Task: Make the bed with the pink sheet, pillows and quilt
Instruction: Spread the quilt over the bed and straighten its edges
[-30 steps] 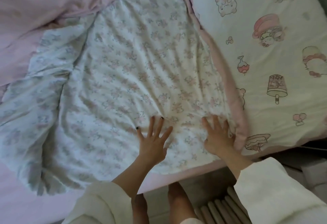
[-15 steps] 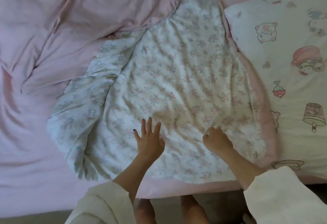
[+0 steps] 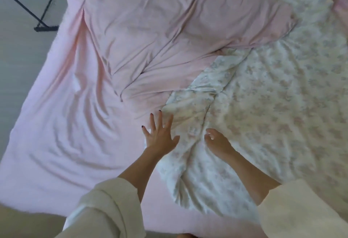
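The quilt lies crumpled across the bed, its white floral side (image 3: 273, 96) showing on the right and its pink side (image 3: 169, 36) folded over at the top middle. The pink sheet (image 3: 62, 134) covers the mattress on the left. My left hand (image 3: 160, 136) is flat with fingers spread, at the floral quilt's left edge where it meets the sheet. My right hand (image 3: 218, 141) rests on a raised fold of the floral quilt with its fingers curled; whether it pinches the cloth is unclear. No pillow is in view.
A black metal frame (image 3: 41, 12) stands on the grey floor (image 3: 20, 53) beyond the bed's far left corner. The bed's near edge runs along the bottom, with my cream sleeves (image 3: 105, 209) over it.
My view has swung left, so the cartoon pillow has left the frame. Both hands have slid left across the floral quilt to its left edge.
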`<state>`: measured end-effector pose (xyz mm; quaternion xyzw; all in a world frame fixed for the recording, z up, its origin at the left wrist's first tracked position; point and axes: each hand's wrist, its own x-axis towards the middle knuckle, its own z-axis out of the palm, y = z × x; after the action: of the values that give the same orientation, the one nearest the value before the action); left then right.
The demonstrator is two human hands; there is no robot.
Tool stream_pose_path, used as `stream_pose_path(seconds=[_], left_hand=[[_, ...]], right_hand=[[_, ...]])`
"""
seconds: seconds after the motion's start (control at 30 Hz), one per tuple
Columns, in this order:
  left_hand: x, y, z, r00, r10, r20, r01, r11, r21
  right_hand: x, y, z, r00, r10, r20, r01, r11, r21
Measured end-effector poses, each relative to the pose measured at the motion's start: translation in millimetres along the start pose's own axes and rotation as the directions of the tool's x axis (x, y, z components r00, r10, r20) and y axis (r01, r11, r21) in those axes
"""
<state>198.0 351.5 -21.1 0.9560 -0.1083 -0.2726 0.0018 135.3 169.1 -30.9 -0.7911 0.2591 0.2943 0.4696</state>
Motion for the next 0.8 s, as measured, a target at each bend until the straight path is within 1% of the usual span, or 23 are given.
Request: stream_pose_path(seconds=[0.07,0.13,0.23,0.27,0.3,0.4,0.47,0.53,0.63,0.73,0.8], left_hand=[[13,-35,4,0.997,0.021,0.075,-0.017,0.998,-0.056],[20,-52,11,0.991,0.075,0.114,-0.064,0.993,-0.095],[26,-66,19,0.988,0.12,0.093,-0.107,0.985,-0.138],[26,-67,23,0.988,0.13,0.079,-0.118,0.982,-0.146],[24,-68,25,0.988,0.139,0.061,-0.129,0.98,-0.15],[15,-76,31,0.984,0.179,0.016,-0.174,0.97,-0.169],[7,-84,33,0.981,0.196,0.003,-0.191,0.959,-0.21],[-4,-90,32,0.982,0.19,-0.004,-0.186,0.954,-0.234],[-30,-103,33,0.994,0.107,0.003,-0.102,0.956,-0.275],[-59,-126,40,0.999,0.013,0.05,0.002,0.96,-0.28],[-76,-145,44,0.997,-0.042,0.071,0.06,0.957,-0.285]], right_hand=[[18,-31,29,1.0,0.027,0.006,-0.027,0.994,0.108],[31,-45,49,0.995,0.102,0.005,-0.1,0.966,0.236],[47,-53,70,0.965,0.262,-0.018,-0.22,0.842,0.492],[49,-52,73,0.958,0.288,-0.016,-0.241,0.83,0.504],[51,-51,75,0.954,0.299,-0.01,-0.26,0.846,0.465],[46,-58,78,0.958,0.288,-0.01,-0.281,0.941,0.188],[37,-65,80,0.968,0.25,-0.017,-0.249,0.967,0.062],[29,-72,85,0.976,0.208,-0.059,-0.212,0.975,-0.063],[15,-85,99,0.986,0.109,-0.126,-0.138,0.958,-0.251],[-3,-100,122,0.993,0.002,-0.118,-0.041,0.945,-0.326],[-15,-108,141,0.993,-0.066,-0.103,0.027,0.938,-0.345]])
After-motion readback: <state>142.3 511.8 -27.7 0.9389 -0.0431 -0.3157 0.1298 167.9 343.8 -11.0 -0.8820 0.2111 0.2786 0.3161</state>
